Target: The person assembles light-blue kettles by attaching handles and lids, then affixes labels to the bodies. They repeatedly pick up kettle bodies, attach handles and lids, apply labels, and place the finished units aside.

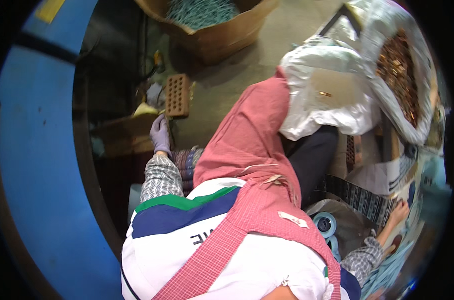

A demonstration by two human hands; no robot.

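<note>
My left hand (160, 134), in a pale purple glove, reaches forward at the left beside a dim cardboard box (124, 141). Its fingers are drawn together; what they hold, if anything, is hidden. Far to the right, my bare right hand (398, 215) is by a strip of dark patterned material (359, 199). Those fingers look bent, and nothing in them can be made out. Just below that arm lie long light-blue strands (387, 272). Light-blue spools (325, 225) rest on a grey plastic sheet between my body and the right arm.
A large blue panel (42, 150) stands close on my left. A perforated brick (178, 95) is ahead of the glove. Farther off is a carton (222, 42) of light-blue strands (202, 12). Right: a white bag (332, 117) and a lined container of copper-coloured pieces (399, 70).
</note>
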